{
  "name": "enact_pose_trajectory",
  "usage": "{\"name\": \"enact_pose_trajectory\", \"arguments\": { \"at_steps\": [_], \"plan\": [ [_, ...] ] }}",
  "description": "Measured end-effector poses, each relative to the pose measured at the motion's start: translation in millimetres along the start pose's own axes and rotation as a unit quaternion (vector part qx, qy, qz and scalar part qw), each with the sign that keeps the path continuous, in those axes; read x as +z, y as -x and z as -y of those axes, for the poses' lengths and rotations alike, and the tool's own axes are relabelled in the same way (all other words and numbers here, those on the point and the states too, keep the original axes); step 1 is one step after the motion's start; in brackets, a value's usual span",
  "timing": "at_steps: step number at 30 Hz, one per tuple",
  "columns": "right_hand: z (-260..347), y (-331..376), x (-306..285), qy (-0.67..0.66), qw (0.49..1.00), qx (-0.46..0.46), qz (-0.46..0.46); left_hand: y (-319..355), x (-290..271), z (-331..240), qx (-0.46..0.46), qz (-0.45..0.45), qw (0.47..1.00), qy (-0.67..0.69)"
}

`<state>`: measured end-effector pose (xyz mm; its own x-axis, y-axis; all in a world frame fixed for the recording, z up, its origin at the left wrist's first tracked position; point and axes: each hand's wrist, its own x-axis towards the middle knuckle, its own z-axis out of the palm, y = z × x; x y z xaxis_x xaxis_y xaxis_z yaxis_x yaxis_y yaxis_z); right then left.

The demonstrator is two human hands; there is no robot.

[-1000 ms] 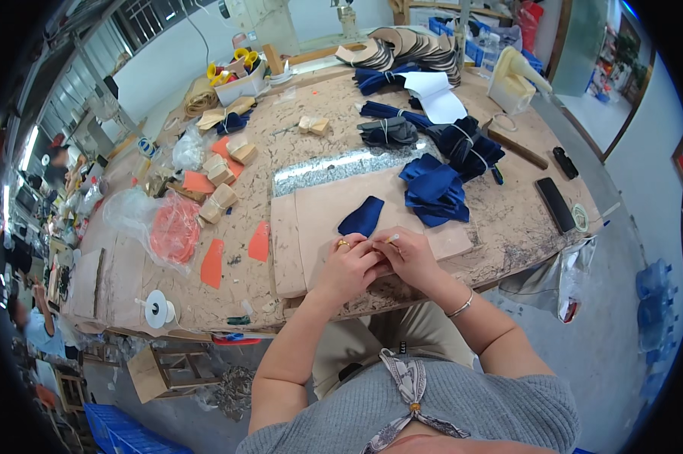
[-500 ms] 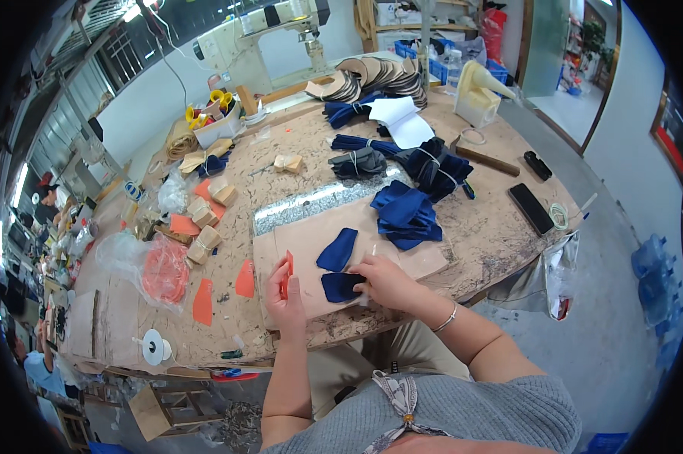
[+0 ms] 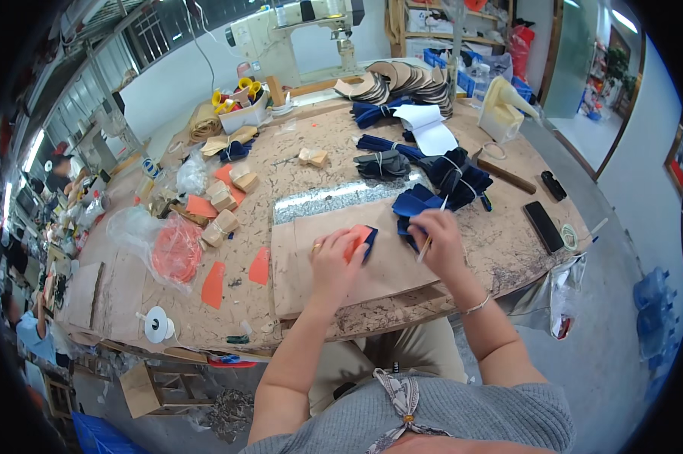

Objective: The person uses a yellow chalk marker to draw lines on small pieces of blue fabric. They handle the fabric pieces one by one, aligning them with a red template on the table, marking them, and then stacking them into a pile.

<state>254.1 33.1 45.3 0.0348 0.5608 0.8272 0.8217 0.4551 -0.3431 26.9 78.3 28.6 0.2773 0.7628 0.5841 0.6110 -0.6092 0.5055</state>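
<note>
My left hand (image 3: 335,261) is closed on an orange template piece (image 3: 359,236), held flat against a dark blue cut piece (image 3: 369,245) over the pale board (image 3: 311,287). The blue piece's edge shows beyond the orange one; the rest is covered. In my right hand (image 3: 441,240) a thin, pale pen-like stick (image 3: 423,251) is pinched, with its lower end pointing down toward the board. Just beyond that hand lies a pile of blue cut pieces (image 3: 413,201). Two loose orange pieces, one (image 3: 259,266) nearer the board and another (image 3: 213,285), lie to the left.
Bundled dark pieces (image 3: 455,178), a hammer (image 3: 508,175) and a phone (image 3: 544,226) lie at the right. A metal plate (image 3: 334,198) borders the board's far side. A thread spool (image 3: 158,325) stands near the left edge; a sewing machine (image 3: 288,45) stands at the back.
My left hand has moved right and forward, bringing the orange piece onto a blue piece. My right hand has left the blue pieces, risen rightward, and now holds the pen-like stick.
</note>
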Motion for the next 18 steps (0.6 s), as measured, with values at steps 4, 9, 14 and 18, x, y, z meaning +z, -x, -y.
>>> {"name": "enact_pose_trajectory", "arguments": {
  "at_steps": [4, 9, 14, 18],
  "plan": [
    [24.2, 60.6, 12.3, -0.020, 0.996, 0.032, 0.084, -6.1, 25.0, -4.8, -0.033, 0.073, 0.989, -0.128],
    [23.6, 75.1, -1.0, -0.055, 0.990, 0.052, 0.120, 11.9, -0.2, -2.6, 0.077, 0.164, 0.983, -0.034],
    [25.2, 75.5, 4.5, -0.040, 0.991, 0.039, 0.122, 29.4, -26.3, 14.7, 0.119, 0.175, 0.975, 0.063],
    [24.8, 78.0, 6.2, -0.030, 0.992, 0.032, 0.114, 31.1, -24.9, -3.5, 0.088, 0.139, 0.985, 0.048]
  ]
}}
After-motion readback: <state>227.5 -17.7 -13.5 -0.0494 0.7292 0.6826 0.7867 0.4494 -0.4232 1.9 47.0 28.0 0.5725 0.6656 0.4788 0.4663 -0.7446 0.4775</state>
